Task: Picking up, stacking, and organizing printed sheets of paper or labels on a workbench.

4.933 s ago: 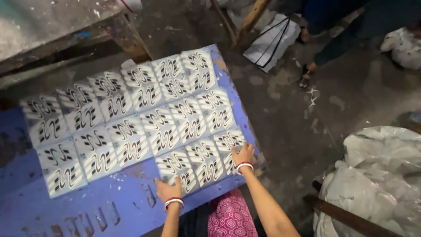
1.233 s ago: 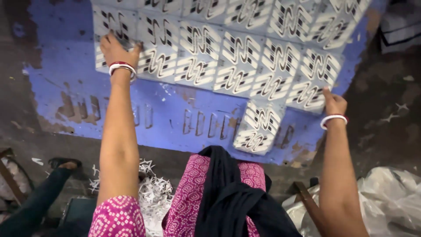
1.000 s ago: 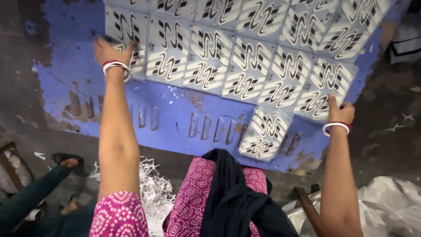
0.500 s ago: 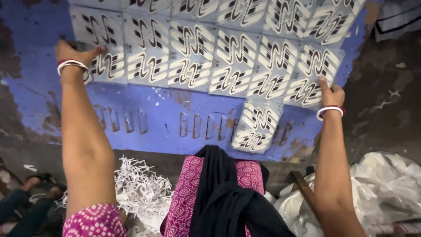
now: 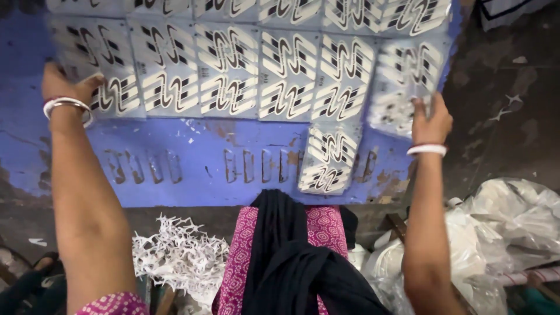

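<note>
Printed sheet [image 5: 245, 64] — one large pale sheet, die-cut into rows of identical panels, each bearing a black-and-white zigzag pattern. It is laid flat over a blue table [image 5: 175, 169], painted and chipped, and is seen to run past the top edge of the view. Its long axis is set across the body, from hand to hand. One single panel [image 5: 328, 160] hangs below the bottom row, right of centre, toward the person.

Left hand [image 5: 64, 84] — raised at the sheet's lower left corner, grip closed on the edge, thumb laid over the printed face. A white bangle is worn at the wrist.

Right hand [image 5: 430, 119] — set at the lower right edge of the sheet, grip pinched on the last panel, which is seen curled slightly upward off the table. A white bangle is worn here also.

Relation noted — the sheet lies ahead of and between both hands, each at one end of the near edge; neither hand is clearly nearer. The right end is judged already lifted, the left flatter.

Surroundings — a dark scarf [image 5: 297, 262] over pink patterned clothing [image 5: 239, 256] at the bottom centre; a heap of white paper trimmings [image 5: 175, 256] on the floor to the left; crumpled white plastic bags [image 5: 501, 233] to the right; dark stained floor [image 5: 507, 87] beyond the table.
</note>
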